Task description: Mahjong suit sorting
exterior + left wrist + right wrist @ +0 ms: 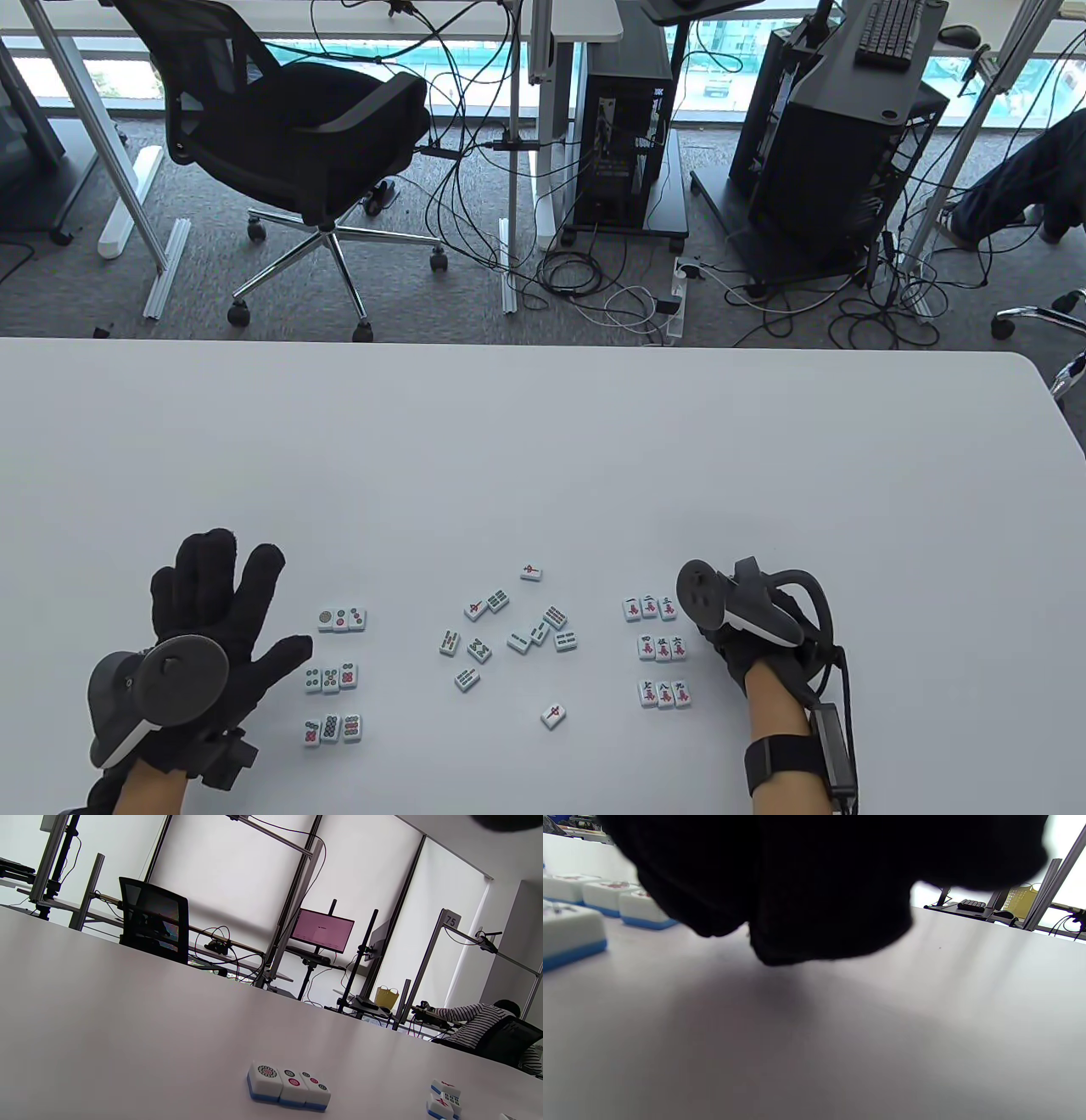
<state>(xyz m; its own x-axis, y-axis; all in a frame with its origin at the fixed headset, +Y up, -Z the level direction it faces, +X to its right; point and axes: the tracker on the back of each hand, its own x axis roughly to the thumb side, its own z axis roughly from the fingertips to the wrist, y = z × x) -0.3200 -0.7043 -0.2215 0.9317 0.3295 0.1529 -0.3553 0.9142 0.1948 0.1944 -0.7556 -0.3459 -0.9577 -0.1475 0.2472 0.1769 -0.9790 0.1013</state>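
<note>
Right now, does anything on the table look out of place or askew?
Yes. The circle tiles and character tiles sit in tidy three-row blocks, but the middle cluster is scattered at angles, with two red-marked strays. Nothing looks damaged.

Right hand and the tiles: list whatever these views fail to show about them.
- Right hand: in the table view the tracker covers its fingers; in the right wrist view the glove is a dark blur, so their pose is unknown.
- Loose middle tiles: too small in the table view to read each face; the left wrist view cuts them off at its lower right edge.
- Character tile rows: blurred in the right wrist view.
</note>
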